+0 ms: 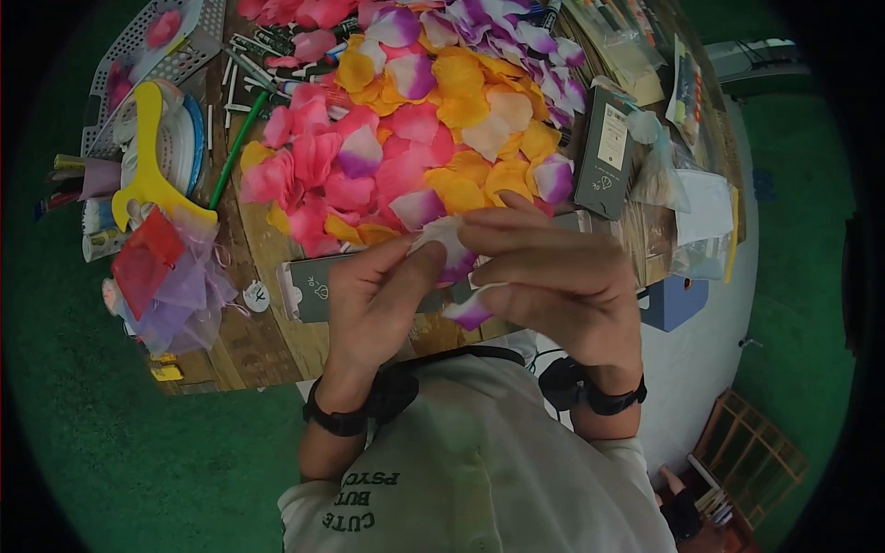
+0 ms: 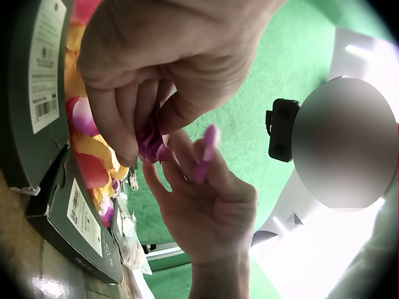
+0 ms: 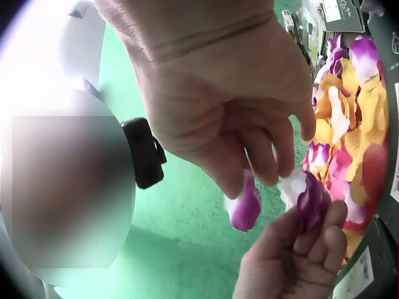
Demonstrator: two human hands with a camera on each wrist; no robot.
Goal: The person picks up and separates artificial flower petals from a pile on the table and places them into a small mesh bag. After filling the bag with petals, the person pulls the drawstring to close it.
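Observation:
Above the table's near edge, my left hand (image 1: 378, 300) pinches white-and-purple artificial petals (image 1: 452, 253) between thumb and fingers. They look bunched together in the right wrist view, their purple side (image 3: 312, 199) showing. My right hand (image 1: 562, 276), just to the right, pinches a single white petal with a purple tip (image 1: 470, 311) between thumb and finger. That petal (image 3: 245, 205) hangs apart from the bunch, and the other right fingers reach toward the left hand's petals. Beyond both hands spreads a large heap of pink petals (image 1: 396, 175), orange petals (image 1: 461, 88) and purple-and-white petals (image 1: 544, 46).
Dark boxes lie by the heap, one at right (image 1: 604, 152) and one near the left hand (image 1: 309, 290). Markers (image 1: 277, 41), a yellow handled tool (image 1: 147, 138), sheer pouches (image 1: 184, 295) and a perforated basket (image 1: 189, 55) crowd the left. Plastic packets (image 1: 659, 166) line the right.

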